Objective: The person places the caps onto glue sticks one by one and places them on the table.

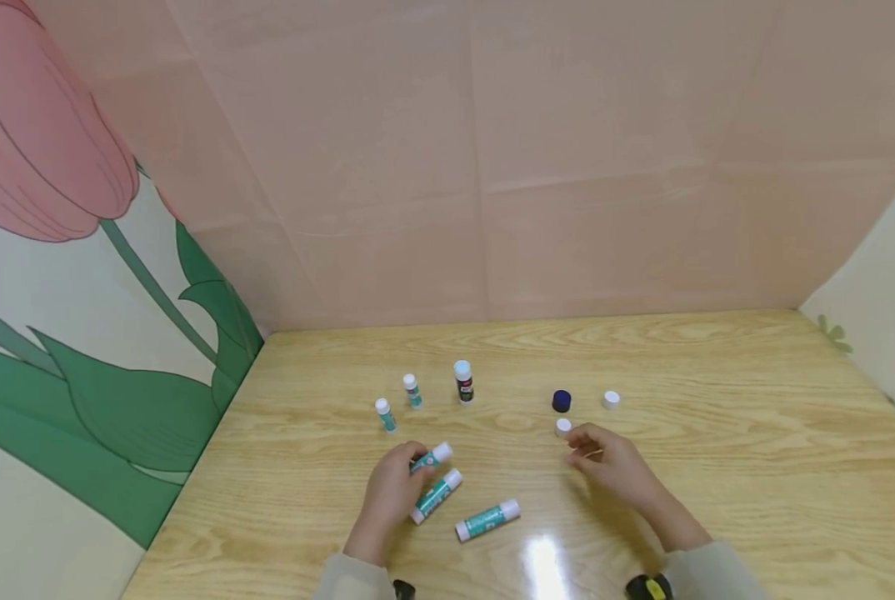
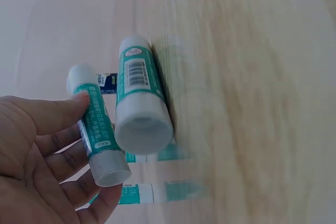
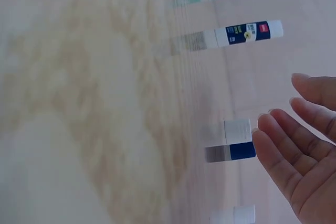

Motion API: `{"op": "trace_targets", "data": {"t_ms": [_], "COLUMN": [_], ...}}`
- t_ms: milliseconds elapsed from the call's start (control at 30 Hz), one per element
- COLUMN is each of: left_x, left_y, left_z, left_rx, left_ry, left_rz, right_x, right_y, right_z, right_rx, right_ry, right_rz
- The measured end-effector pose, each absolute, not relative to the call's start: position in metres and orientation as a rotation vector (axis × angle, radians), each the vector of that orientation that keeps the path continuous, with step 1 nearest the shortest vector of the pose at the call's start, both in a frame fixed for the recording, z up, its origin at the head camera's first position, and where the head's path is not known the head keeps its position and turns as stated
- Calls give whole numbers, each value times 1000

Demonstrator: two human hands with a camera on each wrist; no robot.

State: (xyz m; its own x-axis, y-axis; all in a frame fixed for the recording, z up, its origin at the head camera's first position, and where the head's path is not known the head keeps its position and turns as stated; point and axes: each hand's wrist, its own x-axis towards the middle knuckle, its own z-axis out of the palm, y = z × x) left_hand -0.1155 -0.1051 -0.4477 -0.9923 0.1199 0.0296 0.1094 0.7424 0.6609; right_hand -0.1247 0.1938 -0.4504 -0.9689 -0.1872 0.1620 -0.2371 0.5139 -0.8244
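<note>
My left hand (image 1: 393, 487) grips a small teal-and-white glue stick (image 1: 431, 458), held tilted between thumb and fingers; the left wrist view shows this glue stick (image 2: 100, 124) against the fingers. Beside that hand, a second teal glue stick (image 1: 437, 496) lies on the table, and a third glue stick (image 1: 487, 521) lies to its right. My right hand (image 1: 614, 462) holds nothing, its fingers loosely bent near a small white cap (image 1: 563, 427). In the right wrist view the right hand (image 3: 304, 156) appears near this white cap (image 3: 238, 129) and a dark blue cap (image 3: 242, 151).
Two small teal glue sticks, one left (image 1: 386, 415) and one farther back (image 1: 412, 392), stand upright at the left. A dark-labelled glue stick (image 1: 464, 383) stands right of them. Another white cap (image 1: 612, 400) sits beside the dark blue cap on the wooden table (image 1: 717, 400).
</note>
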Motion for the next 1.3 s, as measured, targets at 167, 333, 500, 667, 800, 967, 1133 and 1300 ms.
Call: {"op": "trace_targets", "data": {"t_ms": [167,333,500,667,800,967,1133,1300], "left_x": [-117,-117,-117,-117,-118,-118,-119,-120], "left_y": [-110,-112,-114,-116,-117,-119,-120,-121], "left_z": [-450,-451,-450,-449,-450,-452,-453,-452], "left_rx": [192,187,194,197,187,192,184,153], "left_ry": [2946,2936,2932,2930,2915,2905,2898,2893], "left_rz": [1062,1049,1033,1023,1004,998,985,960], "right_x": [-126,-124,-125,-127,-128,-129,-132,-135], "right_y": [195,196,196,197,198,198,199,198], "right_z": [-449,-446,-446,-448,-449,-449,-450,-449], "right_rx": [373,384,377,370,371,379,355,342], "right_ry": [-2703,-2725,-2728,-2750,-2758,-2753,-2800,-2826], "right_rz": [1454,1448,1451,1428,1413,1412,1387,1360]}}
